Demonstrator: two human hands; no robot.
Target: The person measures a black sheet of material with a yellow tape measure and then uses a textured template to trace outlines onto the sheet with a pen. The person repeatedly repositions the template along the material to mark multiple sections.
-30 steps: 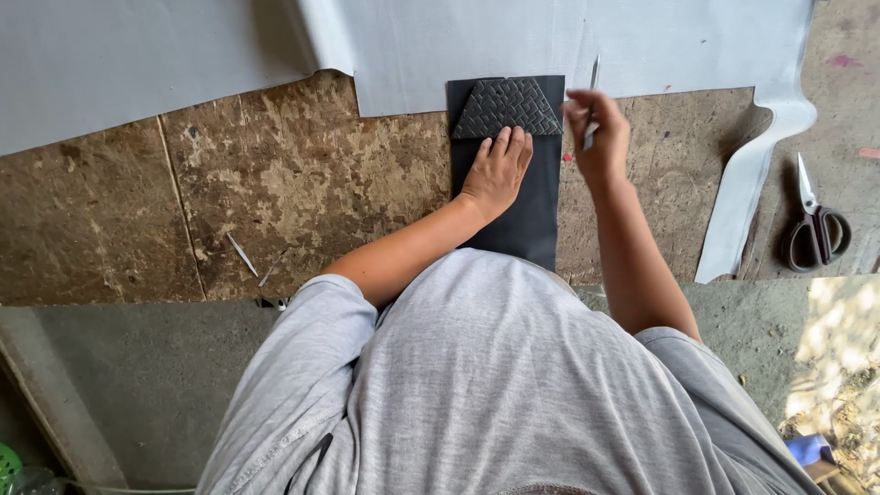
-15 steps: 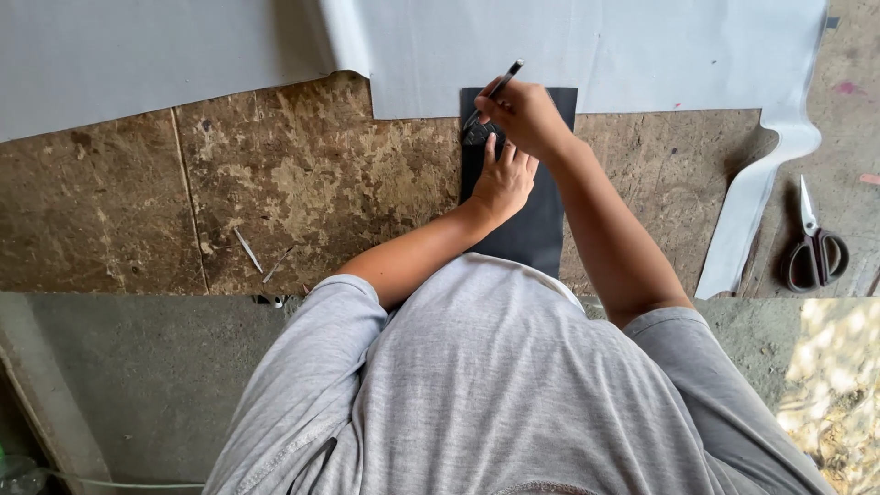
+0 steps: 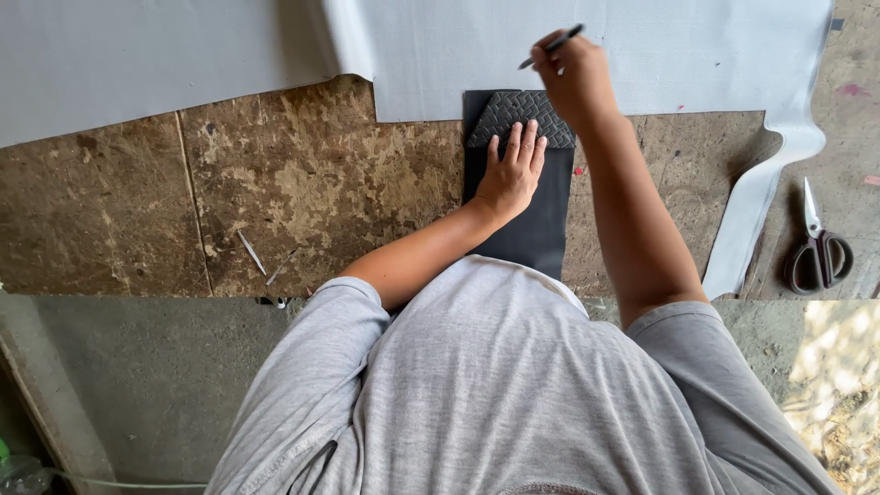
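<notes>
Pressing one black sheet [image 3: 536,215], one pen [image 3: 552,45]

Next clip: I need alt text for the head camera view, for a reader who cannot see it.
Seen from above, a person's left hand presses a textured black piece onto a black sheet, while the right hand holds a pen over grey material. Scissors lie to the right.

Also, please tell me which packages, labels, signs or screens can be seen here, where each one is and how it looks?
None of these is in view: no package, label, sign or screen.
</notes>
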